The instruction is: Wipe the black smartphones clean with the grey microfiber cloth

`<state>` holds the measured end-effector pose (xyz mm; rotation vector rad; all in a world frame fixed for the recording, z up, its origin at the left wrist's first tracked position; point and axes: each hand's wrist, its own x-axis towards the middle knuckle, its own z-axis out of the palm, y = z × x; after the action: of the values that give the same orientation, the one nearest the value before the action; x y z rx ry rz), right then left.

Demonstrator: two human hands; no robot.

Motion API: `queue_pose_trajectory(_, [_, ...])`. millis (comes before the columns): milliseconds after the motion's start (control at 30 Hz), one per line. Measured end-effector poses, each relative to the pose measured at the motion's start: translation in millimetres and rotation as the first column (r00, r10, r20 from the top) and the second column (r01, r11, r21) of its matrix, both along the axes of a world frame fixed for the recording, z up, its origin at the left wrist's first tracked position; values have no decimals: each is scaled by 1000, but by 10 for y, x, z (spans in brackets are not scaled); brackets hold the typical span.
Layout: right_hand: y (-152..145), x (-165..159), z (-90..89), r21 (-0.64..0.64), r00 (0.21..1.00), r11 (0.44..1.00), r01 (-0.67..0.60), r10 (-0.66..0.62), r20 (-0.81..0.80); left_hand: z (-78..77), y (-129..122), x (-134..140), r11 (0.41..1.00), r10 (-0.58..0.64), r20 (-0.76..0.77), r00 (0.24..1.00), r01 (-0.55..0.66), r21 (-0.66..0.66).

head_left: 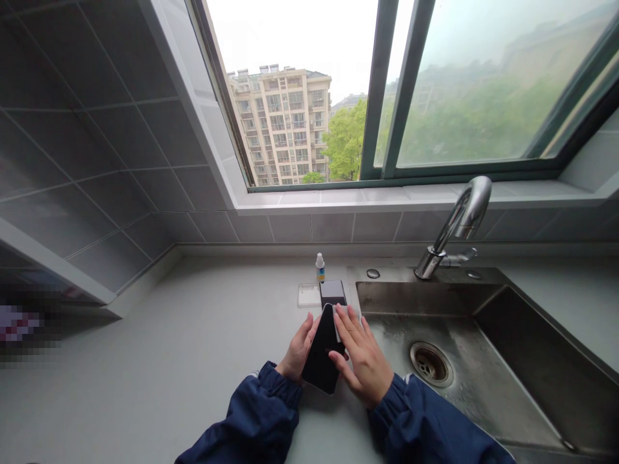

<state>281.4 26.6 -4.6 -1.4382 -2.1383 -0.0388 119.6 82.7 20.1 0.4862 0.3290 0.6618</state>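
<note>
- At the near edge of the table, just left of the sink, a dark phone is held tilted up off the surface, its black face turned toward the camera.
- The left hand is clamped on the phone's left edge, thumb on the front and fingers behind it.
- The right hand lies flat and open over the phone's right side, its fingers together pressing a small pale wipe onto the glass; the hand grips nothing, it only presses.
- As a judgement, the wiping of the screen looks to be in hand and not finished: the wipe sits near the upper right part of the glass, and the rest of the face shows dark and bare. Whether a film has yet gone on cannot be told.
- Just behind the phone a second dark slab lies flat on the table, untouched, and to its left a clear shallow tray, which seems to hold nothing.
- Behind those stands a small dropper bottle, upright, white cap on; its contents cannot be seen.
- The sink has only its drain in the basin, with the tap arching above its back rim.
</note>
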Motion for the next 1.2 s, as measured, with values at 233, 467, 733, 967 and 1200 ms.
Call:
queue_pose_trajectory(233, [19,28,-9,8,999,1000,18,-18,-46,26,-24,-12,998,-57,-24,998,58,12])
queue_pose_trajectory(467, [18,38,-13,-10,999,999,-32,31,-40,16,-39,17,995,-95,-97,991,97,10])
queue_pose_trajectory(733, [-11,-4,-15,-4,994,994,-109,109,-20,7,-52,66,996,-49,-61,997,53,71])
queue_pose_trajectory(967, [-84,-65,74,-33,976,977,-209,211,49,-62,-8,21,998,-64,4,998,64,-9])
queue_pose_trajectory(1200, [-184,-170,196,-95,940,937,-335,339,31,-94,71,-56,993,-86,64,994,90,-74])
